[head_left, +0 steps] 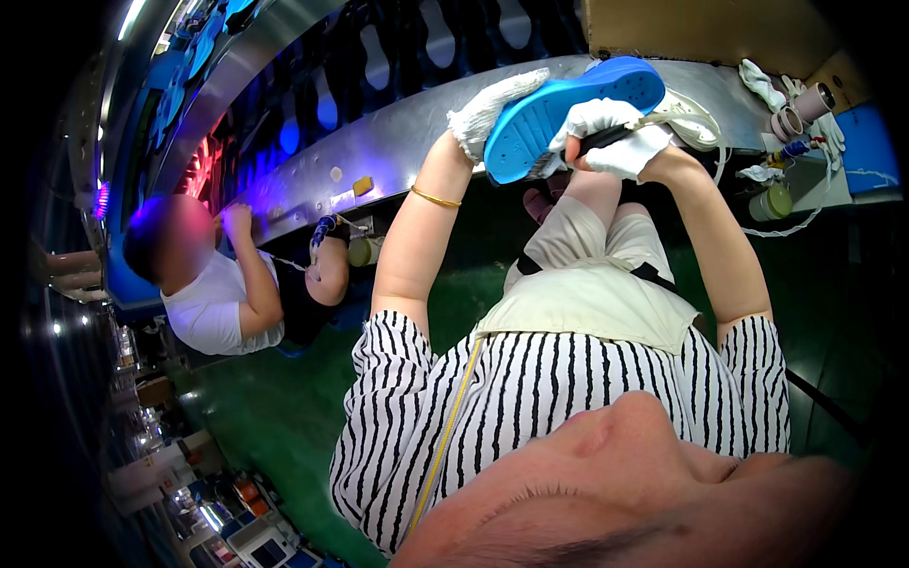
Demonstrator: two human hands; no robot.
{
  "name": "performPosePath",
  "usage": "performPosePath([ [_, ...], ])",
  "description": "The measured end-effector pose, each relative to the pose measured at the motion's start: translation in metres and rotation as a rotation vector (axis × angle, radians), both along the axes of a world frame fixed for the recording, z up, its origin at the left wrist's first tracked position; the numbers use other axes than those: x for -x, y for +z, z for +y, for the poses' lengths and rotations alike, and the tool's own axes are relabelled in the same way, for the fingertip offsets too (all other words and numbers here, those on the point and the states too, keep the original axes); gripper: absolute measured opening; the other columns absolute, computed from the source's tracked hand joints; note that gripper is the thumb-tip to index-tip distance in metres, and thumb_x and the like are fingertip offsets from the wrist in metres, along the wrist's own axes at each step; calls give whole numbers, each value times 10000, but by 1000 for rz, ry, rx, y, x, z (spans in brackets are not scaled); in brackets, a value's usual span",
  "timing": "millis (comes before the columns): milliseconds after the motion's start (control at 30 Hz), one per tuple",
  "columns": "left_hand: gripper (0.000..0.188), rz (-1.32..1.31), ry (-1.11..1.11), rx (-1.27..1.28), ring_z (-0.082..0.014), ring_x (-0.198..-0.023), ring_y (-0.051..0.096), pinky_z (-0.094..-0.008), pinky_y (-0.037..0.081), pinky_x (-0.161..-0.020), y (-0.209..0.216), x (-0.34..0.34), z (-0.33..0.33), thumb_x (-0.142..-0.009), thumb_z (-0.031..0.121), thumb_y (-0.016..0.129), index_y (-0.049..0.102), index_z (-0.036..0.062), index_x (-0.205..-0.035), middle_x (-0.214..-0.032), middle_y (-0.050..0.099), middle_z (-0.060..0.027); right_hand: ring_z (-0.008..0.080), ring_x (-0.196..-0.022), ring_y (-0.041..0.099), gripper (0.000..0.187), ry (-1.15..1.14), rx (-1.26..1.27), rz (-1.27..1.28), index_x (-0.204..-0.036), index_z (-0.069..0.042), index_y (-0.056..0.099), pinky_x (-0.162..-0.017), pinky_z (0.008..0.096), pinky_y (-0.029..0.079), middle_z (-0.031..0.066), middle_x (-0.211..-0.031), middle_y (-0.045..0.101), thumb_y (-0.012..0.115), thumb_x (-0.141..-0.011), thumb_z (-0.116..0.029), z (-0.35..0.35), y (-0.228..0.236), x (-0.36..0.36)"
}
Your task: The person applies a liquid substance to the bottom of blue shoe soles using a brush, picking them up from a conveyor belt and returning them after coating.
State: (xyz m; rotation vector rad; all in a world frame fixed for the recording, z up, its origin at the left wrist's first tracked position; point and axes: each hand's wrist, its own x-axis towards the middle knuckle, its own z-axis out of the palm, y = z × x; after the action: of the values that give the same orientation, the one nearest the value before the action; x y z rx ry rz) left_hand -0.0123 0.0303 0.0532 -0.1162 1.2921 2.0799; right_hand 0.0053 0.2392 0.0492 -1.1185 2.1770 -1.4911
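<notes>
A blue moulded shoe sole (526, 118) is tilted up over the metal bench edge, with small holes at its ends. My left hand (494, 106), in a white knit glove, grips it along its left side, fingers partly behind it. In my right hand (611, 142), gloved in white with some fingertips bare, is a black-handled brush (606, 139). Its bristles are close to the sole's right edge; whether they touch is hard to tell. A pale hose runs from the brush handle toward the right. Just beyond my right hand lies a white shoe-like thing (693, 121).
A metal bench (398, 128) runs along a conveyor carrying dark shapes. At right are a cardboard box (705, 36), a cup (812, 101), gloves and a green-lidded jar (772, 203). A yellow block (364, 186) lies left. Another person (222, 284) sits at far left.
</notes>
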Motion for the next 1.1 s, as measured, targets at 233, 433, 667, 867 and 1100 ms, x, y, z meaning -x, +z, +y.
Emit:
performPosePath([
  [233,332,9,-22,22,-180,-782,641,-306,543,-709,10,-4,-1,-878,327,577,627,35,-1028,-925,655,-107,178,-759,592,103,-44,88,-6,-742,-30,609,-730,296,481,61,-750,614,656,-655,-1,9,13,3],
  [433,518,9,-76,-263,-275,-895,646,-394,543,-788,-3,2,-8,-920,418,451,535,-18,-1188,-1040,629,-195,135,-709,579,119,-67,70,-165,-761,-18,591,-668,268,475,48,-735,604,673,-675,-23,31,20,4],
  [667,684,169,395,-603,-340,-1040,565,-454,449,-925,-44,-13,10,-892,555,353,425,4,-1291,-1209,536,-200,94,-661,581,87,-218,426,-86,-826,-19,622,-592,223,469,38,-727,616,680,-764,-35,-20,-13,-30],
  [867,621,157,392,-703,-319,-1069,544,-431,447,-920,-57,-21,13,-900,515,359,453,25,-1269,-1223,531,-172,87,-645,596,85,-267,509,-434,-841,-23,626,-603,215,493,41,-718,625,673,-790,-70,-16,-1,-24],
  [1100,577,175,371,-637,-285,-1021,557,-409,457,-901,-57,-26,17,-912,489,355,458,35,-1252,-1167,551,-146,110,-637,600,101,-271,422,118,-782,-20,627,-591,244,490,53,-740,609,713,-729,-32,-28,0,-23],
])
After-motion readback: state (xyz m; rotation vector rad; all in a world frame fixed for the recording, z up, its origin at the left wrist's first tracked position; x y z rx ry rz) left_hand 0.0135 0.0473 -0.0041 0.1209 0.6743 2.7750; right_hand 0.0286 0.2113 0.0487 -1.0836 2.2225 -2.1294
